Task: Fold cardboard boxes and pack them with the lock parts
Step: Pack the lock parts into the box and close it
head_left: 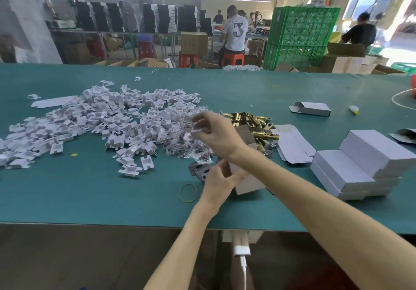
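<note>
- Arms cross in the head view: the right hand reaches leftward past the left hand, and its forearm passes above the cardboard box, hiding the box's top.
- Left hand grips the near-left end of that box with curled fingers, low on the green table.
- Right hand pinches a small white piece between thumb and fingertips above the heap. Blur hides whether it is an insert or a bag.
- White inserts lie in a broad heap across the table's left half. Clear plastic bags sit at its right edge, just beside the box.
- Brass latches are piled behind the right wrist, which partly covers them.
- A grey metal plate lies just beyond the left hand, and a rubber band lies left of that wrist.
- Flat box blanks rest right of the latches, and closed white boxes are stacked further right.
- One open white box lies on its side well behind.
- Green crates and seated workers fill the room beyond.
</note>
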{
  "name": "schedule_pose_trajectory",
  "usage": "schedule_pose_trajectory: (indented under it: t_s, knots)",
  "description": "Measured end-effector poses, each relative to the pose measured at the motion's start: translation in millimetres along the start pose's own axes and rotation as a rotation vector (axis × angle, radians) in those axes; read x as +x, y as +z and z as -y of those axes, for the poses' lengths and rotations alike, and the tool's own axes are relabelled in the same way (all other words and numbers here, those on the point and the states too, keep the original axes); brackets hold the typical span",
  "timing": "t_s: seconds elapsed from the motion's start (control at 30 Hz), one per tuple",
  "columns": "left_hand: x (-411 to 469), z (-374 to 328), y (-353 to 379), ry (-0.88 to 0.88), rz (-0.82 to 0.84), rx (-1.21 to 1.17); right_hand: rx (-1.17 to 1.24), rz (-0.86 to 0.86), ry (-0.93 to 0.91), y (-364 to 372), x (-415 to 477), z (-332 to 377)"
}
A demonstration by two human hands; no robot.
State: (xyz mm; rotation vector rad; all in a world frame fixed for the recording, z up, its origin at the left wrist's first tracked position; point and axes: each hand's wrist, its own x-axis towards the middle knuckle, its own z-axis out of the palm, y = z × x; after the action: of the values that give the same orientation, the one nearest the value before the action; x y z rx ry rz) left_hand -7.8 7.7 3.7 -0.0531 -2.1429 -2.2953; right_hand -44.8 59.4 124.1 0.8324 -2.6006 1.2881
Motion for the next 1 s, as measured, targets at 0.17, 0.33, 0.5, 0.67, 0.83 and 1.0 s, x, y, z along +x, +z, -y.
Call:
schedule_pose_trajectory:
  t_s: [0.17,0.33,0.5,0.67,0.83,1.0]
  knots:
    - [2,3,3,0.016,0.014,-0.043,-0.047,-0.122,-0.056,-69,-9,-1]
    - [-1,1,3,0.036,0.032,-0.077,-0.457,0.063,-0.037,-97,-11,-18]
    - [-2,0,3,0.055,0.044,-0.074,-0.612,0.276,-0.053,-100,-19,-19]
    - [-1,1,3,0.055,0.045,-0.07,-0.839,0.369,-0.067,-93,-28,-11]
    - [0,2,2,0.066,0.058,-0.057,-0.952,0.402,-0.097,-92,-33,-8]
    - [2,5,2,0.068,0.057,-0.045,-0.973,0.428,-0.188,-93,-35,-7]
